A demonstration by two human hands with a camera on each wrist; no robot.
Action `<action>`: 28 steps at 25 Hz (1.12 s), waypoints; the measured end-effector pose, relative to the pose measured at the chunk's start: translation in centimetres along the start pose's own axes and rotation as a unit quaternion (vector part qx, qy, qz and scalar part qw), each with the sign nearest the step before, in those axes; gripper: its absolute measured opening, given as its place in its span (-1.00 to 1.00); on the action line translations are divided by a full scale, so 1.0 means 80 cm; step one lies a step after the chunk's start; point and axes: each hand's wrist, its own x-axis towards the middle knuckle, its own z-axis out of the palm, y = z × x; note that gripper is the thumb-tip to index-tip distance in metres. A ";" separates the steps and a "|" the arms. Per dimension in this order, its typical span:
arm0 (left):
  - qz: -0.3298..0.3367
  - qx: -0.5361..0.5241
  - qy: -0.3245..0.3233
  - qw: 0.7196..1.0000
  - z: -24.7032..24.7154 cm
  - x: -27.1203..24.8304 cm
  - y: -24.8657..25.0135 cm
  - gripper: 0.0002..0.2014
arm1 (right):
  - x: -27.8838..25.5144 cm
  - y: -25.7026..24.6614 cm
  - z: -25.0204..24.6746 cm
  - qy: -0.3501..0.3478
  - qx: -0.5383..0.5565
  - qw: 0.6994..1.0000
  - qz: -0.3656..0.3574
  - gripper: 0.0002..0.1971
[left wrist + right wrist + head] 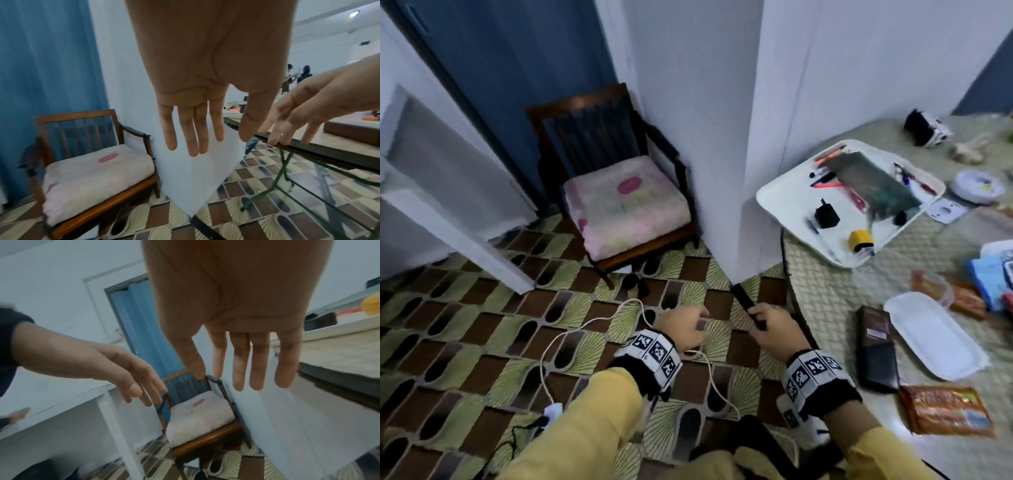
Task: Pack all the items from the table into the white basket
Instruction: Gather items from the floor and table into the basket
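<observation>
Both hands, left [681, 329] and right [774, 329], are held spread and empty beside the table's [825, 274] left edge. On it, the basket [791, 202] is set diagonally near the far-left edge, long axis running toward the far right.

Both my arms in yellow sleeves [599, 421]. Each wrist has a black cuff carrying a white band of black-and-white square fiducial tags: left band [654, 353], right band [813, 371]. A white cable [544, 373] trails off the left wrist unit toward 7 o'clock. Left grip [683, 325] and right grip [774, 327] are bare, no gloves.
</observation>
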 end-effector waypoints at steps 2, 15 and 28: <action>0.035 0.008 -0.001 0.999 -0.014 0.029 0.012 -0.57 | 0.008 0.005 -0.013 0.065 0.035 0.997 0.007 -0.72; 0.193 -0.015 -0.002 0.981 -0.072 0.206 0.123 -0.69 | 0.082 0.076 -0.139 0.277 0.104 0.953 0.069 -0.83; 0.365 -0.008 -0.002 0.931 -0.122 0.409 0.197 -0.69 | 0.172 0.147 -0.220 0.291 -0.038 0.900 0.323 -0.53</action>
